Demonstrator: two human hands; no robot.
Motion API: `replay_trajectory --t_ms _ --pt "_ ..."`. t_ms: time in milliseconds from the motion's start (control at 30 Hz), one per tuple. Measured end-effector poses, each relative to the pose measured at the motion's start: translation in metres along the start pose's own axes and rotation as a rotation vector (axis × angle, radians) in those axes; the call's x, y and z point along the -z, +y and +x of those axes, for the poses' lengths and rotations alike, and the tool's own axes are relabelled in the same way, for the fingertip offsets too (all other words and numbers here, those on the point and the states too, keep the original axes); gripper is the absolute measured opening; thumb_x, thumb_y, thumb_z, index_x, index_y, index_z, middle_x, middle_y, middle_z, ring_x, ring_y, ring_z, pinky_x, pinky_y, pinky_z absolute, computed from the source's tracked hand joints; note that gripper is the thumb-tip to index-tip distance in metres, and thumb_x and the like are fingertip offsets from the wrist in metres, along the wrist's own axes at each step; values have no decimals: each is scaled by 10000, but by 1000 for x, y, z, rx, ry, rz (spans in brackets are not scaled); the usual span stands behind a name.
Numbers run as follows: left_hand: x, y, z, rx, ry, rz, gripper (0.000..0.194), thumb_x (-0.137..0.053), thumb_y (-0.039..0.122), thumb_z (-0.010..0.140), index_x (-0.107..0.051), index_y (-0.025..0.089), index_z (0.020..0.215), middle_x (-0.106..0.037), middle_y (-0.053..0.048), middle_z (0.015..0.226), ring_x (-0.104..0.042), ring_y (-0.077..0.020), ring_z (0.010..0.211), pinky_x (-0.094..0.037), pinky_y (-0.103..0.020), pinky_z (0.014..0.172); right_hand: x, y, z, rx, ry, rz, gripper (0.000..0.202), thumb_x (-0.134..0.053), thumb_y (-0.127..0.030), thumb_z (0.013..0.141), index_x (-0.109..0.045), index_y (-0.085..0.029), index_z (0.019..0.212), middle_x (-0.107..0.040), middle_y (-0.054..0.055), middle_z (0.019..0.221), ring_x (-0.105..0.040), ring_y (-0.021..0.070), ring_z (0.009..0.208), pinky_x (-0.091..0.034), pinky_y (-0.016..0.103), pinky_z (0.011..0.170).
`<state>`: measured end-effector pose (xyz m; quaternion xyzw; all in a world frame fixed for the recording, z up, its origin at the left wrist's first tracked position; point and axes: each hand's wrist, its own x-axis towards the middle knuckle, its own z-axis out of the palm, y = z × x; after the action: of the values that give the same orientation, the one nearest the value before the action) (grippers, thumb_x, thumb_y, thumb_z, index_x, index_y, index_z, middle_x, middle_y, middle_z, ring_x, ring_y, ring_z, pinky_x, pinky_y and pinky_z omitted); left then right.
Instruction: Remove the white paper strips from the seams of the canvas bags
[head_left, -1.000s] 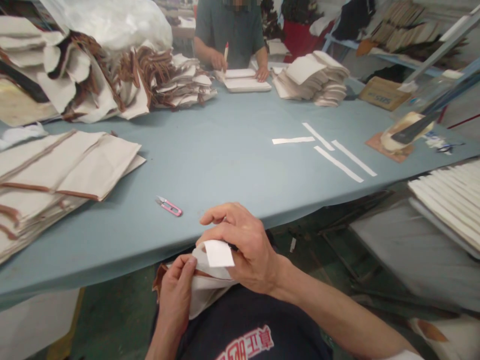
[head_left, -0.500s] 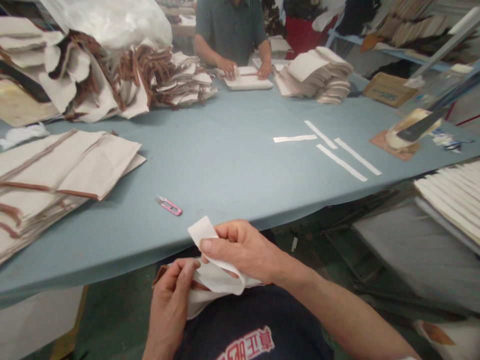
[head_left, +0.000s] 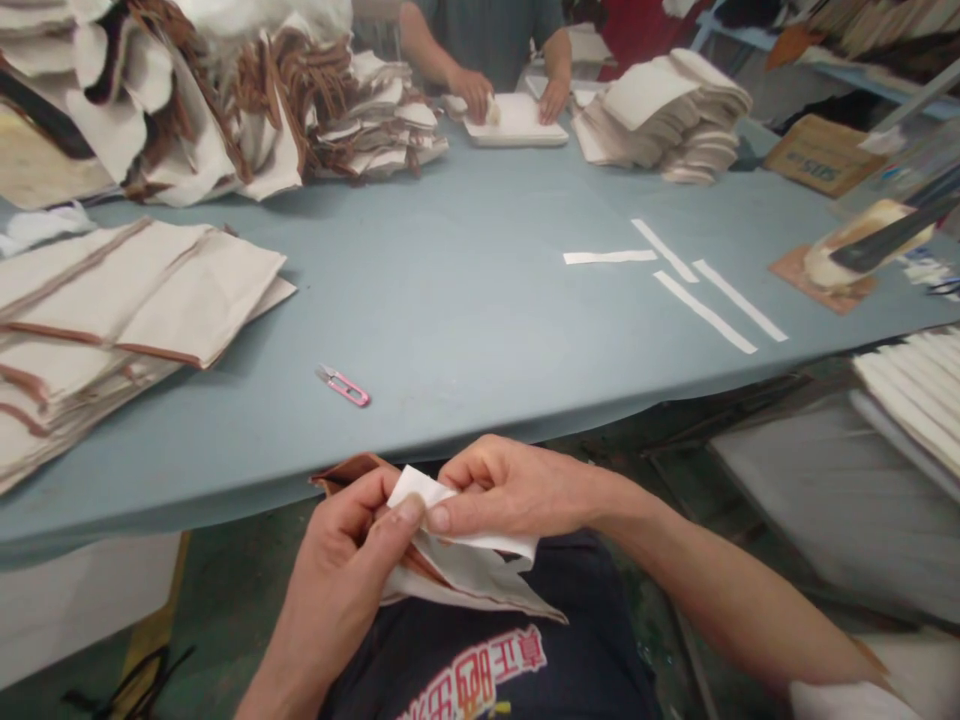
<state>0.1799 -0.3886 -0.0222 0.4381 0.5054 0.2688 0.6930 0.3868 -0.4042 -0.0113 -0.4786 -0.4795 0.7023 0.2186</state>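
Over my lap, just below the table edge, my left hand (head_left: 356,540) and my right hand (head_left: 517,492) meet at their thumbs. Both pinch a white strip (head_left: 417,485), whose loose end curls under my right hand. Beneath it lies a cream fabric piece (head_left: 487,578) with brown edging, partly hidden by my fingers; my left hand seems to grip its brown-edged part too. Pink thread snips (head_left: 345,385) rest on the table beyond my hands. Farther right on the table several white strips (head_left: 705,312) lie flat.
Edged cream panels (head_left: 150,285) are stacked on the left of the blue-covered table (head_left: 465,330). Behind them rises a heap of brown-trimmed pieces (head_left: 300,110). Across the table a co-worker's hands (head_left: 472,95) work at a white stack. A brush-like tool (head_left: 862,250) lies on the right.
My left hand has moved up to the white strip and now pinches it beside my right thumb. The fabric piece has shifted, showing more of its brown edge. The view has tilted slightly down.
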Motion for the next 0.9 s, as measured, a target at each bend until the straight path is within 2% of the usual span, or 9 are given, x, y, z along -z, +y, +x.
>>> replay_trajectory --t_ms 67,133,200,300,467,600,733,800,900 --pt "-4 1 -1 12 94 -45 363 -897 507 738 -702 202 767 -651 39 544 -566 -130 416 -490 -220 456 1 -1 -3 173 334 -205 171 -748 -335 933 -704 -174 971 -710 -5 793 -630 123 668 -474 225 575" --pt "-6 0 -1 5 141 -57 371 -878 524 768 -702 201 812 -668 35 559 -596 -141 443 -496 -216 470 -3 -1 -7 446 726 -442 141 -726 -252 943 -711 -186 1066 -786 47 968 -721 174 865 -568 288 750" --pt "-6 -4 2 -47 148 -20 397 -844 565 817 -698 196 828 -658 29 547 -602 -148 466 -475 -204 468 -13 0 -10 690 893 -632 116 -675 -207 985 -715 -182 1092 -813 84 1068 -748 206 999 -595 348 898" --pt "-5 -12 8 -180 144 57 399 -809 577 866 -706 192 834 -667 25 591 -586 -138 504 -449 -196 473 -33 7 -6 836 865 -779 158 -595 -203 1057 -729 -160 1128 -828 101 1105 -758 220 1032 -607 381 954" --pt "-5 -19 12 -362 183 163 339 -744 493 957 -690 208 782 -636 41 667 -570 -123 599 -464 -194 566 -55 20 10 791 887 -707 212 -534 -188 1081 -733 -153 1142 -830 97 1093 -765 232 986 -620 393 904" --pt "-3 -20 7 -427 186 247 464 -592 595 1039 -712 213 805 -588 22 664 -538 -147 610 -447 -226 559 -58 24 12 827 886 -618 184 -633 -176 1007 -723 -138 1164 -824 112 1094 -764 230 979 -624 382 912" --pt "-2 -24 4 -364 137 192 730 -370 837 1006 -753 217 985 -589 4 666 -523 -173 566 -425 -256 491 -57 25 15 737 866 -433 217 -707 -219 956 -741 -157 1162 -831 98 1101 -773 220 1000 -620 358 935" --pt "-5 -25 5 -271 98 52 836 -425 974 871 -741 219 1042 -614 6 656 -531 -178 522 -438 -265 461 -54 27 21 631 840 -225 154 -680 -281 980 -762 -187 1071 -838 63 1017 -776 192 923 -619 316 867" --pt "-12 -24 9 -172 140 -136 904 -528 1059 701 -718 223 986 -640 9 631 -537 -179 478 -484 -282 454 -44 35 35 494 739 125 288 -638 -446 1006 -740 -188 926 -798 34 835 -723 147 721 -570 254 686"
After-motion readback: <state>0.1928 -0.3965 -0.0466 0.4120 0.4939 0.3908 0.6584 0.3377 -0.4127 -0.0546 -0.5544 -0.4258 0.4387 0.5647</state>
